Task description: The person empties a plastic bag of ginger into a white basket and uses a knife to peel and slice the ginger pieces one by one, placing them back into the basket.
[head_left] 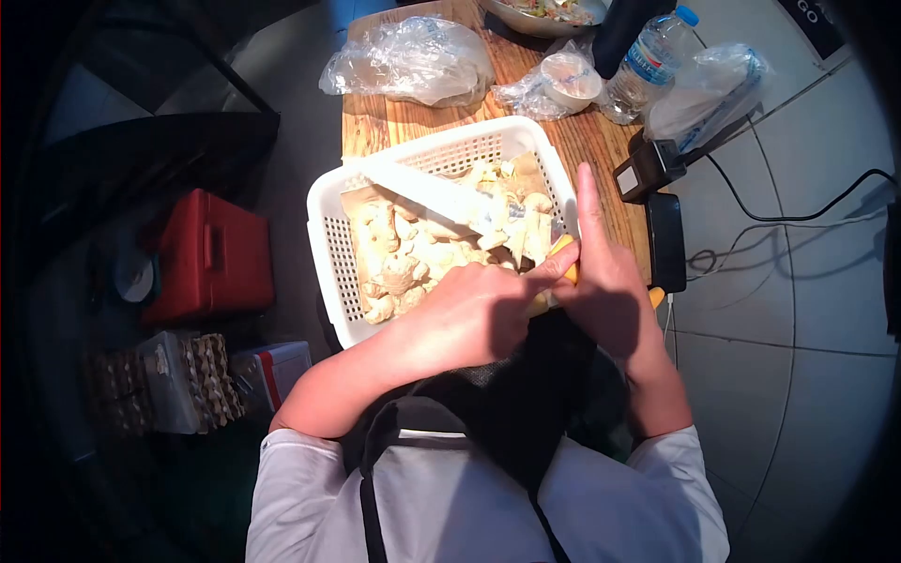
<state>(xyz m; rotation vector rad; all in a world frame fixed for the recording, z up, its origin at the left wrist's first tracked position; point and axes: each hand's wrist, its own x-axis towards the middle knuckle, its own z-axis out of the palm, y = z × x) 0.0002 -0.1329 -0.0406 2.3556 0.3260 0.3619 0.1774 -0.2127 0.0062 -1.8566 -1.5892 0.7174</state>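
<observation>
A long-bladed knife (427, 192), its blade washed out by glare, slants over a white perforated plastic basket (322, 253). Its yellow handle (570, 272) runs under my right hand (605, 286), which grips it with the index finger stretched upward. My left hand (483, 305) is closed at the basket's near edge. Its thumb reaches across to the yellow handle and the base of my right hand; whether its curled fingers hold anything is hidden. Pale knobby pieces (399, 267), looking like ginger root, fill the basket over brown lining.
The basket stands on a wooden table (371, 127). Behind it are a clear plastic bag (413, 61), a wrapped cup (571, 83), a water bottle (652, 61) and a pan (544, 14). Cables (788, 219) run at right; a red box (211, 258) stands at left.
</observation>
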